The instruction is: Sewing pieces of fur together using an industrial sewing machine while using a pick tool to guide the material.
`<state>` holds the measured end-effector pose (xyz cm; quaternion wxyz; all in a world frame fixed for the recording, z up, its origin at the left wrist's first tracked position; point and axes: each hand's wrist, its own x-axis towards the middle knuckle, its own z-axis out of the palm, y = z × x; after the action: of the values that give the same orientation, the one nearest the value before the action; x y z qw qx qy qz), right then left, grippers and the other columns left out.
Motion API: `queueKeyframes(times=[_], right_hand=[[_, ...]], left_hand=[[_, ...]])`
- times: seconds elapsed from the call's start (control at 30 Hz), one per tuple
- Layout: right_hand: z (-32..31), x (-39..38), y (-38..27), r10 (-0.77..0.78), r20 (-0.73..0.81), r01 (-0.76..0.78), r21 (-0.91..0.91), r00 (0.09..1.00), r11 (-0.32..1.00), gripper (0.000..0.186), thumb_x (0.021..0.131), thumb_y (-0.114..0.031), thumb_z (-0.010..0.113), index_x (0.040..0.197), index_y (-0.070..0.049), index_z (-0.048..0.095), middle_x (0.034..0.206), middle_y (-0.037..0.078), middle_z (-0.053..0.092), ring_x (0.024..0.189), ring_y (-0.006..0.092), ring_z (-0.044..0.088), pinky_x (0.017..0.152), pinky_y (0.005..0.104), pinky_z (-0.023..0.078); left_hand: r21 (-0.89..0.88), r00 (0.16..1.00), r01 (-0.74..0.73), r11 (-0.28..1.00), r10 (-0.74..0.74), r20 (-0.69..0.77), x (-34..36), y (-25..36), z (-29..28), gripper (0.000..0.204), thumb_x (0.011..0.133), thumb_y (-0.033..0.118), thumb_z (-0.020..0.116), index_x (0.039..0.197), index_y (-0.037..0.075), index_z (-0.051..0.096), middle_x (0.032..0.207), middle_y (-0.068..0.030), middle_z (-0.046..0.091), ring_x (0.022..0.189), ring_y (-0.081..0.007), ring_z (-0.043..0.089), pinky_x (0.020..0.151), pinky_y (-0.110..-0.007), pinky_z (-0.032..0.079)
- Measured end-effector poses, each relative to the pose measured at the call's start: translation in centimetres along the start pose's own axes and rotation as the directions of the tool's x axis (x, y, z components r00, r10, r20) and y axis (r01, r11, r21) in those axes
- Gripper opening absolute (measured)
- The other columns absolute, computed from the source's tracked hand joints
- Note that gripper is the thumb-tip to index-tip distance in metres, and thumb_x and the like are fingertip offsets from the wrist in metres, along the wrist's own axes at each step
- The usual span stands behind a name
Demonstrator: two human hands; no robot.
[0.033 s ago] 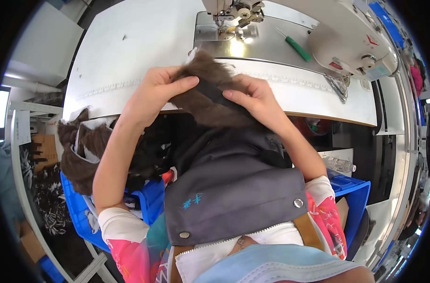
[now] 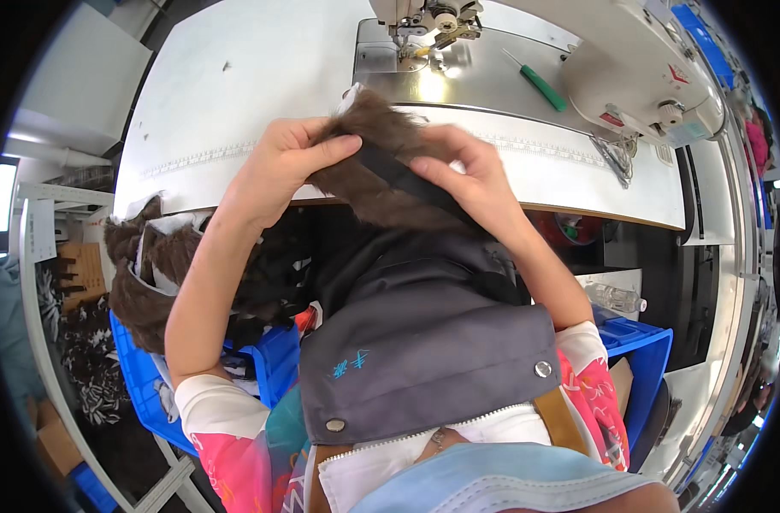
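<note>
Here both hands meet on one piece of brown fur trim (image 2: 381, 162), held at the near edge of the white sewing table (image 2: 236, 103). The left hand (image 2: 279, 167) grips the trim's left end, thumb laid across the top toward the right and the other fingers curled under the pile, so it is closed on the fur. The right hand (image 2: 471, 184) presses down from the other side, fingers narrow and bent over a dark strap (image 2: 407, 179) that runs along the fur; it looks to pinch strap and fur together, though the fingertips are partly sunk in the pile. The strap's long axis runs on a slant, from just beyond the left thumb tip, down and to the right, passing under the right fingers. The trim therefore lies between the two hands, touching both, with neither clearly nearer. Directly beyond the hands, away from the body, stands the sewing machine (image 2: 629, 77), its needle area (image 2: 411, 43) a little past the far edge of the fur and closer to the right hand's side. A green-handled tool (image 2: 540, 84) lies on the machine bed, well beyond the right hand. Out past the left forearm and lower, more brown fur pieces (image 2: 142, 274) hang over a blue crate (image 2: 142, 385).
</note>
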<state>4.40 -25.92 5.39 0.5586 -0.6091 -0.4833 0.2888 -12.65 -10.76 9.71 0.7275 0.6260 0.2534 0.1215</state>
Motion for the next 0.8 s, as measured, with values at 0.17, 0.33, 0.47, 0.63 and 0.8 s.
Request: queueKeyframes(times=[0.17, 0.33, 0.47, 0.63, 0.8], right_hand=[[2.0, -1.9, -1.1, -0.366, -0.148, 0.317, -0.278, 0.919, 0.907, 0.026, 0.077, 0.000, 0.066, 0.103, 0.000, 0.062, 0.101, 0.011, 0.064, 0.093, 0.0203, 0.059, 0.086, 0.0305, 0.043], [6.5, -1.8, -1.2, -0.590, 0.019, 0.466, -0.633, 0.807, 0.618, 0.067, 0.062, -0.011, 0.074, 0.124, 0.001, 0.051, 0.126, 0.013, 0.053, 0.115, 0.0303, 0.049, 0.094, 0.0422, 0.037], [7.5, -0.5, 1.6, -0.638, 0.011, 0.397, -0.791, 0.770, 0.466, 0.047, 0.071, -0.016, 0.063, 0.117, -0.004, 0.058, 0.122, 0.009, 0.057, 0.115, 0.0248, 0.050, 0.102, 0.0423, 0.027], [6.0, -0.9, 1.7, -0.731, -0.013, 0.479, -0.747, 0.682, 0.460, 0.028, 0.068, -0.011, 0.061, 0.095, -0.006, 0.066, 0.105, 0.004, 0.065, 0.090, 0.0167, 0.056, 0.080, 0.0320, 0.035], [5.7, -1.7, 1.4, -0.748, 0.086, 0.587, -0.680, 0.658, 0.438, 0.036, 0.063, -0.013, 0.062, 0.098, -0.006, 0.066, 0.103, 0.005, 0.064, 0.080, 0.0151, 0.054, 0.068, 0.0288, 0.036]], left_hand=[[-0.069, 0.995, 0.104, 0.992, -0.104, 0.003, 0.1, 0.0, -0.4, 0.026, 0.088, 0.016, 0.061, 0.106, -0.002, 0.062, 0.091, -0.0049, 0.066, 0.076, -0.0091, 0.063, 0.069, -0.024, 0.051], [-0.249, 0.983, 0.162, 0.955, -0.178, -0.042, -0.4, -0.7, 0.1, 0.025, 0.090, 0.017, 0.057, 0.107, -0.001, 0.060, 0.090, -0.0053, 0.066, 0.078, -0.0120, 0.064, 0.069, -0.026, 0.052], [-0.378, 0.984, 0.144, 0.914, -0.174, -0.048, -1.3, -1.0, 0.6, 0.024, 0.091, 0.013, 0.050, 0.109, -0.001, 0.058, 0.096, -0.0064, 0.065, 0.085, -0.0129, 0.063, 0.075, -0.028, 0.051], [-0.388, 0.973, 0.185, 0.903, -0.225, -0.058, -1.7, -2.1, 0.4, 0.024, 0.090, 0.015, 0.052, 0.107, -0.001, 0.058, 0.100, -0.0055, 0.063, 0.088, -0.0110, 0.061, 0.078, -0.026, 0.048], [-0.271, 0.936, 0.253, 0.929, -0.305, -0.173, -0.6, -0.8, 0.7, 0.025, 0.088, 0.024, 0.061, 0.094, 0.000, 0.064, 0.087, -0.0029, 0.064, 0.075, -0.0066, 0.059, 0.066, -0.022, 0.047]])
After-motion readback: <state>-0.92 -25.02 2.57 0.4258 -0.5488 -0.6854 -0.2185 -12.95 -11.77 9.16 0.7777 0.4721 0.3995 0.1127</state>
